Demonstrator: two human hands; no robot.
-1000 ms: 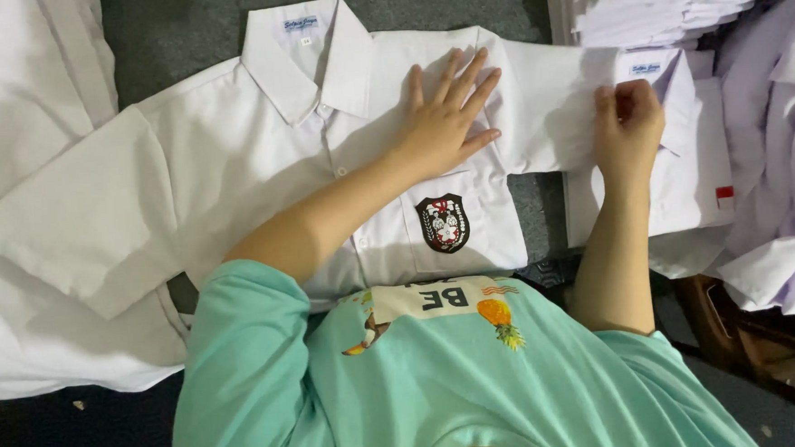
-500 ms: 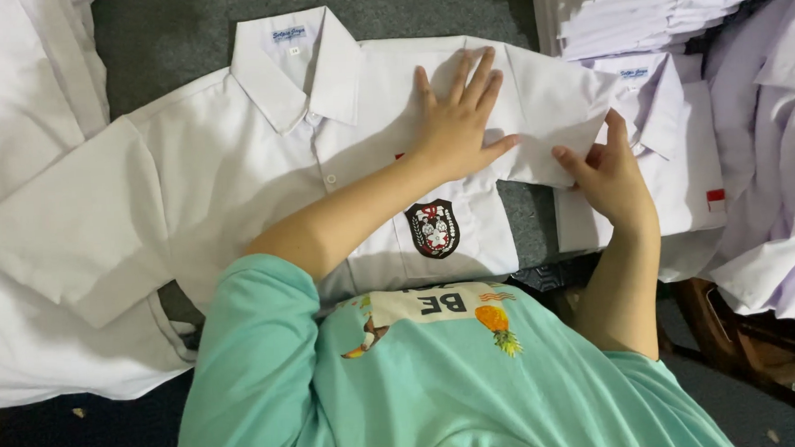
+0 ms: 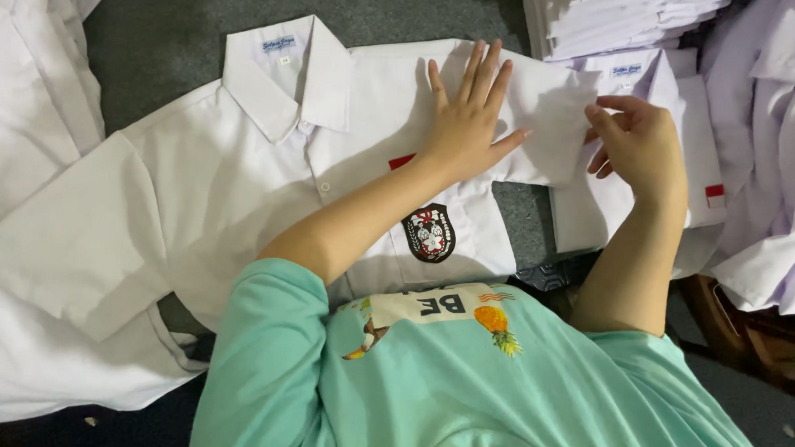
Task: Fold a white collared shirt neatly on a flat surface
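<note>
White school shirt [image 3: 233, 196]: lying collar-up on grey surface; left hand [image 3: 467, 125] pressing flat on its chest, fingers released and spread; right hand [image 3: 638, 147] pinching folded sleeve [image 3: 551, 120] edge; folded shirt stack [image 3: 640, 7] lying beyond sleeve

Open grey floor [image 3: 404, 10] at twelve o'clock, free passage there. At one to two o'clock a tall stack of folded white shirts [image 3: 622, 8] blocks; loose pale garments [image 3: 776, 185] crowd three o'clock, white cloth heaps [image 3: 20, 107] wall off nine.
</note>
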